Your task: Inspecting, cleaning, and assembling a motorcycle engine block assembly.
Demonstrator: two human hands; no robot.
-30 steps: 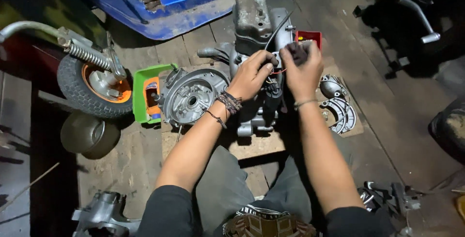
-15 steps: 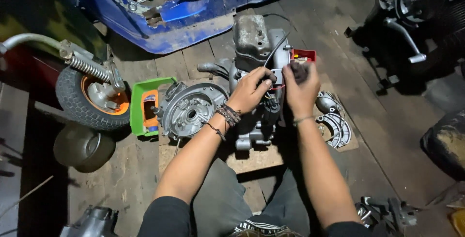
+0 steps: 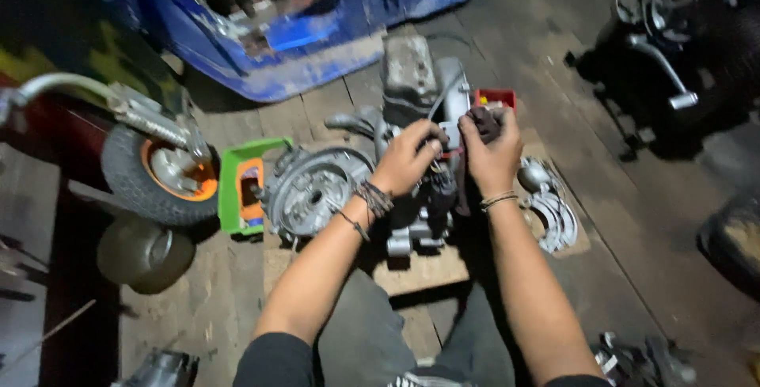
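Person is sitting on a plank floor with a scooter engine [image 3: 372, 173] resting on a wooden board [image 3: 419, 268] between the knees. Left hand [image 3: 408, 157] is curling over the top middle of the engine, fingers bent and closing on a small part I cannot make out. Right hand [image 3: 492, 149] is bunching a dark rag [image 3: 484, 122] against the same spot, fingers pressed together.

Risk, as judged: the engine is sitting loose on the board, so a hard push from either hand could be rocking it; the rag could be snagging on the thin cable [image 3: 443, 94].

Orientation: long axis is running left to right in view, round open casing [image 3: 313, 189] at the left end, cylinder head [image 3: 408, 70] pointing away toward the blue scooter body [image 3: 301, 31]
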